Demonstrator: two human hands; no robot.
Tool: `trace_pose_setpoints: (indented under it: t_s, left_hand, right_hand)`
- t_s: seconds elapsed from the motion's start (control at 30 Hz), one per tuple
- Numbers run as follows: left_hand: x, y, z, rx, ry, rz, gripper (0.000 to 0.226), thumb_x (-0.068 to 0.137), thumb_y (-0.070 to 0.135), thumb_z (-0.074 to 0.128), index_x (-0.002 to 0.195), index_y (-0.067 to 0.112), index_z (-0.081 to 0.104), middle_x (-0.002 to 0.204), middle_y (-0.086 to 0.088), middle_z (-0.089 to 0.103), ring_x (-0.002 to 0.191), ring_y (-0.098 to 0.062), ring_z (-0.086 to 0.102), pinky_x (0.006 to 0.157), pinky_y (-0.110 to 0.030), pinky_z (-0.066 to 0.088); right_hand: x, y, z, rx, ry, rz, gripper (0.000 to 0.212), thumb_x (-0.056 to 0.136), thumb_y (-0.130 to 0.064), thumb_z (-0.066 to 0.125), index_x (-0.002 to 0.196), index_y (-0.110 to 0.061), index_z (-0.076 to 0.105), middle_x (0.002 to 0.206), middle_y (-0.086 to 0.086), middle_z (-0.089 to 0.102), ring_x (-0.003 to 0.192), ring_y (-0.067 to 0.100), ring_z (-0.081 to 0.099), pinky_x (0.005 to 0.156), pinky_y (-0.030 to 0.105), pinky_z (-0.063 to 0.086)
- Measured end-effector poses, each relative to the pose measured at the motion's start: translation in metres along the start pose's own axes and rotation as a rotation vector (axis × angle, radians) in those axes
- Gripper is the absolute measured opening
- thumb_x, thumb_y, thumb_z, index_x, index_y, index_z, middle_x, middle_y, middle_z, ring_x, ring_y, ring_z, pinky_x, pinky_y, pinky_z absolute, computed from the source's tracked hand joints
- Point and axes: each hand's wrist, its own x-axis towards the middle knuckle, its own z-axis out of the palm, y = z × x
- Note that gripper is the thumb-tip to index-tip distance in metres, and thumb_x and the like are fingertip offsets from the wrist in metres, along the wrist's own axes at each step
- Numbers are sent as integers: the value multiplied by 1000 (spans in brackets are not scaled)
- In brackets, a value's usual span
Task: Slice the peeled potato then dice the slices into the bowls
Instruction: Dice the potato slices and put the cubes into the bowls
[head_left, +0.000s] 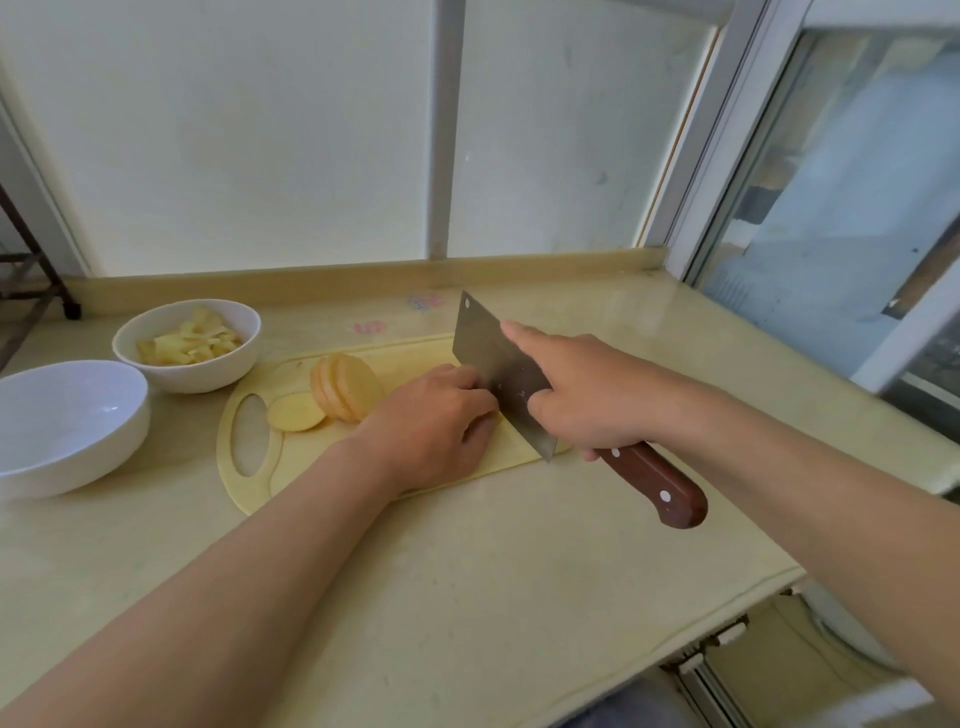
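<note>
On a pale yellow cutting board (405, 358) a stack of potato slices (345, 385) leans on its edge, with one flat slice (295, 412) beside it. My right hand (587, 395) grips a cleaver (501, 374) by its brown wooden handle, index finger stretched along the blade. The blade's edge rests on the board. My left hand (434, 426) lies curled on the board right against the blade. Whatever lies under its fingers is hidden. A white bowl (189, 340) behind the board holds diced potato.
A second white bowl (67, 421), with nothing in it, stands at the left of the beige counter (467, 571). Frosted window panes rise behind the counter, and a window frame runs along its right side. The counter's front edge drops off at the lower right.
</note>
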Motion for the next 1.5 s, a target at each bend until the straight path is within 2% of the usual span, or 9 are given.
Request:
trace_pose_setpoints:
  t_s: [0.33, 0.5, 0.6, 0.73, 0.8, 0.93, 1.03, 1.4, 1.5]
  left_hand:
    - [-2, 0, 0, -51, 11, 15, 38, 89, 35, 42, 97, 17, 74, 93, -2, 65, 82, -25, 60, 73, -37, 52]
    - [-10, -2, -2, -24, 55, -5, 33, 87, 29, 47, 78, 11, 74, 86, -2, 66, 76, -23, 60, 68, -37, 52]
    - [-11, -2, -3, -29, 65, -20, 29, 86, 24, 50, 78, 11, 74, 87, -1, 66, 78, -22, 60, 69, -36, 53]
    - [-10, -3, -3, -28, 71, -10, 25, 86, 21, 54, 78, 10, 74, 86, -2, 66, 78, -22, 59, 69, -35, 52]
    - [-11, -2, -3, -28, 76, -9, 24, 86, 21, 54, 79, 10, 75, 87, -2, 66, 79, -22, 60, 68, -34, 52]
    - [-10, -3, -2, -23, 81, -7, 23, 86, 20, 55, 77, 11, 74, 88, -1, 66, 78, -22, 60, 68, -34, 52]
    - [-10, -5, 0, -27, 85, -10, 25, 85, 21, 52, 75, 11, 73, 84, -1, 64, 77, -22, 59, 67, -35, 51]
    - [-11, -4, 0, -28, 93, -16, 27, 86, 22, 51, 78, 10, 73, 85, -3, 64, 77, -23, 59, 67, -37, 52]
    - [-10, -5, 1, -34, 91, -15, 27, 87, 23, 50, 78, 11, 73, 85, -2, 63, 78, -23, 58, 68, -36, 51]
  right_hand:
    - [33, -10, 10, 24, 59, 39, 88, 93, -10, 43, 164, -39, -2, 103, 4, 59, 60, 23, 71, 51, 30, 59]
    - [25, -7, 6, 12, 42, 43, 87, 94, -10, 42, 164, -41, -1, 112, 8, 62, 67, 26, 75, 59, 37, 63]
    - [9, -2, 2, 28, 2, 56, 85, 96, -11, 42, 163, -45, 2, 109, 3, 60, 61, 23, 71, 54, 32, 60]
    - [-1, -1, 2, 53, 26, 48, 81, 99, -12, 44, 163, -45, 8, 134, 0, 50, 61, 21, 73, 53, 32, 61]
    - [-1, -2, 0, 77, 59, 37, 81, 96, -10, 44, 162, -45, 14, 125, -1, 55, 64, 23, 75, 56, 38, 64]
    - [1, -5, -3, 83, 112, 26, 85, 93, -9, 44, 163, -45, 12, 98, -5, 53, 50, 17, 68, 46, 28, 55]
    - [1, -7, 0, 88, 106, 22, 85, 92, -9, 44, 163, -45, 12, 89, -10, 51, 47, 15, 66, 45, 26, 52]
    - [-5, -11, 6, 66, 92, 7, 84, 94, -9, 44, 163, -43, 10, 89, 0, 60, 47, 17, 65, 45, 27, 52]
    - [-9, -10, 7, 53, 80, 6, 83, 95, -9, 43, 163, -43, 9, 100, 2, 60, 51, 21, 68, 43, 27, 51]
